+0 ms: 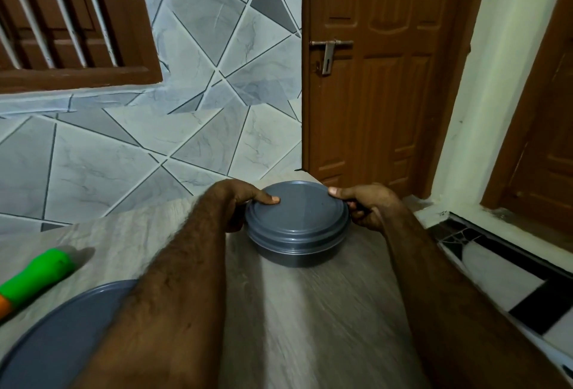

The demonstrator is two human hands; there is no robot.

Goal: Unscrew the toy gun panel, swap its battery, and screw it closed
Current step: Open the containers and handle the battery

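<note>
Both hands are on a lidded grey tub at the far end of the desk. The left hand and right hand each have a thumb on top of the lid and fingers curled round its side. The green and orange thing at the left edge, well apart from the hands, looks like the toy gun, and nobody's touching it. A grey dish sits near it. So basically nothing's done yet: no screwdriver or battery in sight, and I can't see the panel. My guess is the tub holds the bits, and all the unscrewing, swapping and closing is still ahead.
</note>
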